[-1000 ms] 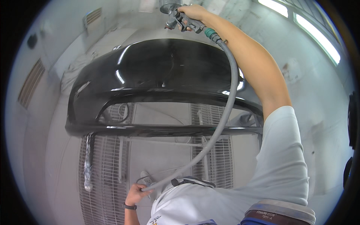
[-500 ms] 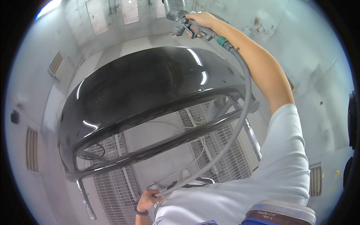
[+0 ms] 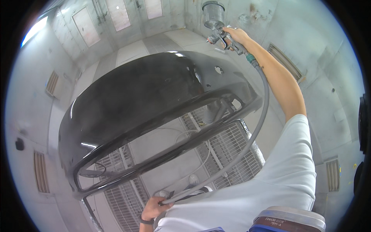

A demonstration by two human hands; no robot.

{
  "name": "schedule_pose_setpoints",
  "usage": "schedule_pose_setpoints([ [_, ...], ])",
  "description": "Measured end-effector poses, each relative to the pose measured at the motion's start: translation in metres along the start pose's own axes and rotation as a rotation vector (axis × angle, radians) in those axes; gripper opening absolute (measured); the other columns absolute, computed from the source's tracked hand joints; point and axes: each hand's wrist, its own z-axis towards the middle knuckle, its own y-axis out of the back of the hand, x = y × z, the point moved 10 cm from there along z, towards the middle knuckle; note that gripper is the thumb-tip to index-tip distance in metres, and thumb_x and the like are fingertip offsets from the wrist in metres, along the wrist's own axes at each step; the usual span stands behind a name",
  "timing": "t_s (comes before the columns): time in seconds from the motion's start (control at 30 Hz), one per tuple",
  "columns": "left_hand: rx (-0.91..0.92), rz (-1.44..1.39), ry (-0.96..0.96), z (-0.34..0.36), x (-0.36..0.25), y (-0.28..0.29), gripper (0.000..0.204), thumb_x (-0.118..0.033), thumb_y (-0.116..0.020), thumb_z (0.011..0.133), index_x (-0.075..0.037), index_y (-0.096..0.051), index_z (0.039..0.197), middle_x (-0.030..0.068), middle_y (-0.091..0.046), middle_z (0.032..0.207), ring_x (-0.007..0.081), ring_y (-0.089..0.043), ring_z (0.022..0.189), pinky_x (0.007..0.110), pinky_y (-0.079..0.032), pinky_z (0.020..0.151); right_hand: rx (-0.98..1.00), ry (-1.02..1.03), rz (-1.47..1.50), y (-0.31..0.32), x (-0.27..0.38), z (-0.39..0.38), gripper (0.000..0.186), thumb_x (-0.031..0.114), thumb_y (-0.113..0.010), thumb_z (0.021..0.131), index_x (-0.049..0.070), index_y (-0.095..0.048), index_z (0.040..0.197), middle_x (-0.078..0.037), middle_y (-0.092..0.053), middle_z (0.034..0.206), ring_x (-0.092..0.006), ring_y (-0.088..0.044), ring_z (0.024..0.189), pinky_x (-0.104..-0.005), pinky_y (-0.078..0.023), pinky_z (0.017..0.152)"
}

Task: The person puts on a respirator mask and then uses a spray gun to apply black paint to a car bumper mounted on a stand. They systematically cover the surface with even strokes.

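Observation:
My right hand (image 3: 238,36) grips a metal spray gun (image 3: 228,43) by its handle, fingers around the trigger side; whether the trigger is pulled I cannot tell. A grey metal cup (image 3: 213,15) tops the gun. Its nozzle points left, beyond the far right end of a large glossy black car bumper (image 3: 143,91), apart from it. From a green fitting (image 3: 251,58) under the handle, a grey hose (image 3: 235,160) curves down to my left hand (image 3: 154,208), which is closed around it near my waist. The bumper's right end looks duller grey than its middle.
Foil-wrapped stand legs (image 3: 251,141) show below the bumper. Floor grating (image 3: 232,149) flanks a pale floor strip, where a thin hose lies. Pale booth walls have vents (image 3: 285,62) and window panels (image 3: 118,14). A respirator cartridge (image 3: 288,220) covers part of the lower edge.
My right hand has carried the spray gun rightward, past the bumper's right end. The view has shifted slightly. My left hand still holds the hose near my waist.

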Motion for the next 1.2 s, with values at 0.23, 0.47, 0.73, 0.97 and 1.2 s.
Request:
schedule_pose_setpoints([
  [0.23, 0.023, -0.074, 0.056, -0.008, 0.006, 0.003, 0.041, -0.037, -0.084, 0.082, 0.002, -0.077, 0.094, 0.0118, -0.064, 0.063, 0.0139, -0.056, 0.060, 0.033, -0.045, 0.058, -0.187, -0.117, -0.211, 0.042, -0.047, 0.015, 0.054, 0.047, -0.063, 0.091, -0.006, -0.072, 0.097, -0.019, -0.073, 0.089, -0.0303, -0.074, 0.076, -0.0415, -0.058, 0.066],
  [0.47, -0.052, -0.178, -0.027, -0.036, 0.053, 0.022, 0.036, -0.032, -0.083, 0.084, 0.002, -0.078, 0.094, 0.0105, -0.063, 0.060, 0.0109, -0.053, 0.058, 0.033, -0.043, 0.054, -0.260, 0.087, -0.574, -0.028, 0.039, -0.009, 0.051, 0.038, -0.060, 0.090, -0.011, -0.069, 0.080, -0.023, -0.067, 0.071, -0.0314, -0.067, 0.051, -0.0435, -0.056, 0.047],
  [0.73, -0.078, -0.357, -0.104, -0.075, 0.194, 0.041, 0.021, -0.019, -0.082, 0.087, 0.002, -0.078, 0.087, 0.0005, -0.063, 0.063, 0.0070, -0.052, 0.063, 0.029, -0.041, 0.054, -0.053, 0.380, -0.681, -0.256, 0.238, -0.086, 0.056, 0.043, -0.059, 0.090, -0.010, -0.070, 0.079, -0.024, -0.069, 0.072, -0.0305, -0.070, 0.056, -0.0428, -0.057, 0.062],
  [0.97, -0.232, -0.652, -0.071, -0.153, 0.330, 0.076, 0.023, -0.020, -0.083, 0.085, 0.002, -0.077, 0.083, -0.0011, -0.057, 0.060, 0.0072, -0.045, 0.059, 0.030, -0.036, 0.053, 0.143, 0.645, -0.850, -0.536, 0.394, -0.179, 0.055, 0.046, -0.056, 0.090, -0.006, -0.073, 0.084, -0.023, -0.072, 0.079, -0.0308, -0.072, 0.066, -0.0434, -0.056, 0.074],
  [1.2, -0.375, -0.860, -0.020, -0.213, 0.409, 0.060, 0.022, -0.020, -0.083, 0.085, 0.001, -0.077, 0.081, -0.0016, -0.060, 0.062, 0.0061, -0.048, 0.060, 0.028, -0.037, 0.054, 0.383, 0.786, -1.012, -0.781, 0.466, -0.280, 0.050, 0.034, -0.040, 0.096, -0.001, -0.073, 0.110, -0.024, -0.071, 0.115, -0.0383, -0.068, 0.109, -0.0458, -0.052, 0.095],
])
